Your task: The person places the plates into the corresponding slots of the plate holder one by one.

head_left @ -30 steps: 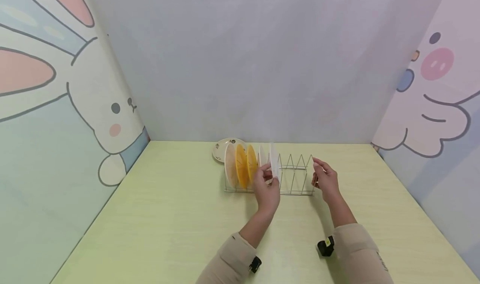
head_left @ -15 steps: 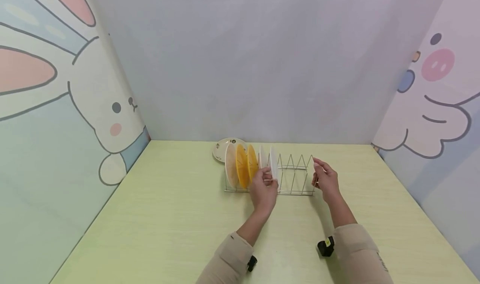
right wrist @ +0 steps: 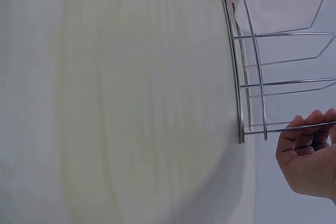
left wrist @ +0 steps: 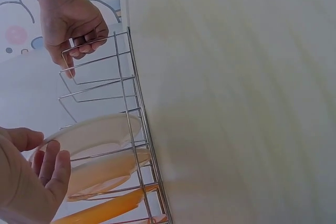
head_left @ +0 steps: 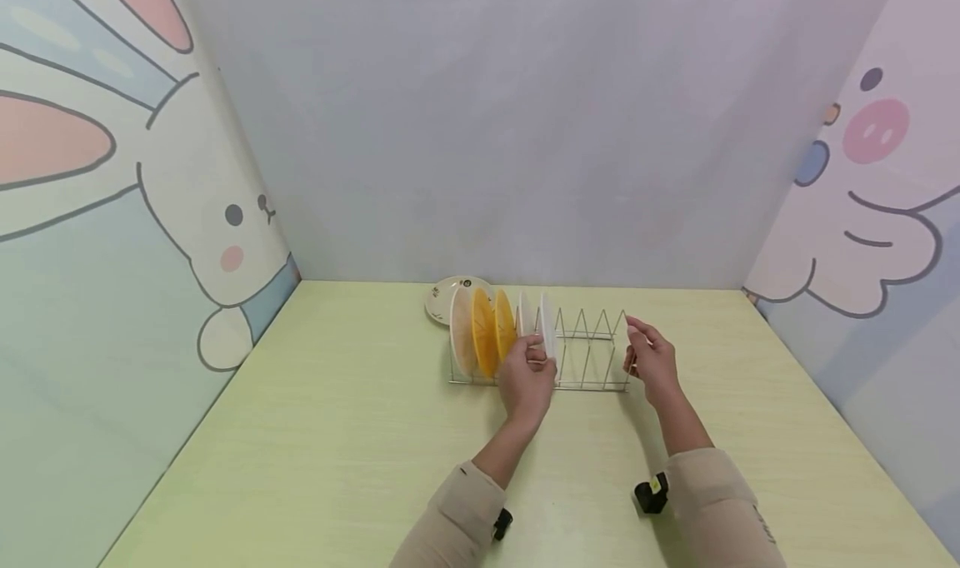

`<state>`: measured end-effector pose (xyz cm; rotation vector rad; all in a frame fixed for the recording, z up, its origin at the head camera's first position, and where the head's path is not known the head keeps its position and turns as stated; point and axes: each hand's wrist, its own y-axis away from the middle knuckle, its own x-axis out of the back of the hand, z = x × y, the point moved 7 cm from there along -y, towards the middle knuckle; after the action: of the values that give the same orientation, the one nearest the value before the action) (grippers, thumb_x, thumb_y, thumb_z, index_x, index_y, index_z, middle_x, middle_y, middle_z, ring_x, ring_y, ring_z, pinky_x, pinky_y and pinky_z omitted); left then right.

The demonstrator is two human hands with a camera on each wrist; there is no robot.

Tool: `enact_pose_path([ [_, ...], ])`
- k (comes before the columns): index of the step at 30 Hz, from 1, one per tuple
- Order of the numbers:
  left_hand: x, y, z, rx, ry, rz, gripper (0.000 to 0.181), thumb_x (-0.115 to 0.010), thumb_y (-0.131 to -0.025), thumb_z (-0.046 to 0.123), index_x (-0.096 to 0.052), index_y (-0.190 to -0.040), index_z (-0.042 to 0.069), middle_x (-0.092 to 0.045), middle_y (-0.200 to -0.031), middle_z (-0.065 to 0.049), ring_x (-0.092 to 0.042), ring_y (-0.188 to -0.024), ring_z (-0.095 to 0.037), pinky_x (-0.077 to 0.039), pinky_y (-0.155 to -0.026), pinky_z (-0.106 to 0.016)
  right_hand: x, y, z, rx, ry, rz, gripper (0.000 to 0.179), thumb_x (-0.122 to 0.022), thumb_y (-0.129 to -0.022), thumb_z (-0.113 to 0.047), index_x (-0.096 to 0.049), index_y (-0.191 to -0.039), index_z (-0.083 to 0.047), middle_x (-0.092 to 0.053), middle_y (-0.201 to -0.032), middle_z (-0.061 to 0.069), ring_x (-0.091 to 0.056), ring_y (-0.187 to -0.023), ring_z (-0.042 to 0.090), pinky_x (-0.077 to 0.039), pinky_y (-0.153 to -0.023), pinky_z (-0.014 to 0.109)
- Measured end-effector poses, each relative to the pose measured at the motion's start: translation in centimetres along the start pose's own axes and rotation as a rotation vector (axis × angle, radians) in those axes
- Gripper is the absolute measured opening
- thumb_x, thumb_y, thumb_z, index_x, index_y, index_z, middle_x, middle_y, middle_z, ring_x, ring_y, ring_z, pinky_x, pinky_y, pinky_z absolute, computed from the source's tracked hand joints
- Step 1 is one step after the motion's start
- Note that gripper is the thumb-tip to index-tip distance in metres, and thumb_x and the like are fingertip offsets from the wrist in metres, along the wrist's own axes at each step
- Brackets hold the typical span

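A wire dish rack [head_left: 592, 387] holds several plates upright in its left and middle slots. My left hand [head_left: 527, 385] pinches the near edge of the rightmost white plate [head_left: 548, 318], which stands in a slot. In the left wrist view, the thumb and fingers meet at that plate's rim [left wrist: 100, 129]. With my right hand [head_left: 651, 364] I grip the end wire at the rack's right side; the right wrist view shows the fingers curled around it. To the left of the held plate stand another white plate [head_left: 524, 310], two orange plates [head_left: 483, 335] and a pale plate [head_left: 461, 335].
A patterned plate [head_left: 442, 301] lies behind the rack's left end, partly hidden. The pale yellow table [head_left: 337, 435] runs back to a grey wall, with cartoon-printed walls on both sides. A small black device [head_left: 651, 495] sits at the right sleeve.
The rightmost white plate has lowered slightly into its slot, and my left hand has shifted a little left and down with it. My right hand stays on the rack.
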<state>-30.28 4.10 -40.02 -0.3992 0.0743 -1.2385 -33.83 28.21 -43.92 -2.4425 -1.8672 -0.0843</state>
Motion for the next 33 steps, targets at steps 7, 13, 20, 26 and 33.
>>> enact_pose_path([
  [7,0.4,0.2,0.0,0.028,0.104,-0.047,0.030,-0.078,-0.069,0.000,-0.067,-0.096,0.008,-0.059,-0.075,-0.001,-0.057,-0.060,-0.009,-0.051,-0.058,-0.024,0.0,0.0,0.0,0.002,-0.009,0.000,0.045,-0.047,-0.096,-0.037,-0.047,-0.135,-0.013,-0.049,-0.064,-0.001,-0.051,-0.052,0.012,-0.050,-0.057,0.029],
  [13,1.4,0.0,0.7,0.033,0.186,-0.090,0.025,-0.072,-0.072,-0.003,-0.067,-0.094,0.007,-0.057,-0.077,-0.001,-0.056,-0.064,-0.012,-0.050,-0.060,-0.026,-0.1,0.0,0.0,0.002,-0.009,-0.013,0.048,-0.046,-0.097,-0.037,-0.044,-0.137,-0.010,-0.049,-0.064,-0.002,-0.051,-0.052,0.012,-0.050,-0.057,0.028],
  [20,3.2,-0.9,1.2,0.034,0.239,-0.140,0.028,-0.066,-0.075,-0.003,-0.065,-0.101,0.006,-0.059,-0.087,-0.008,-0.056,-0.075,-0.017,-0.050,-0.070,-0.028,0.0,0.1,0.2,-0.010,-0.001,-0.010,0.047,-0.046,-0.096,-0.038,-0.046,-0.136,-0.013,-0.049,-0.063,-0.001,-0.051,-0.052,0.012,-0.049,-0.056,0.028],
  [26,5.1,-1.6,1.5,0.022,0.221,-0.171,0.029,-0.066,-0.078,-0.004,-0.063,-0.106,0.001,-0.062,-0.094,-0.017,-0.060,-0.081,-0.025,-0.049,-0.073,-0.031,-0.2,0.2,0.3,-0.009,0.003,-0.005,0.047,-0.045,-0.097,-0.036,-0.045,-0.137,-0.011,-0.049,-0.063,-0.001,-0.050,-0.052,0.012,-0.048,-0.055,0.028],
  [33,8.3,-1.6,4.6,-0.075,0.200,-0.181,0.025,-0.065,-0.081,-0.002,-0.062,-0.106,-0.003,-0.060,-0.095,-0.023,-0.061,-0.082,-0.030,-0.051,-0.072,-0.031,0.0,0.2,0.2,-0.013,0.001,-0.005,0.046,-0.046,-0.097,-0.037,-0.046,-0.136,-0.013,-0.049,-0.063,-0.001,-0.051,-0.052,0.013,-0.049,-0.056,0.029],
])
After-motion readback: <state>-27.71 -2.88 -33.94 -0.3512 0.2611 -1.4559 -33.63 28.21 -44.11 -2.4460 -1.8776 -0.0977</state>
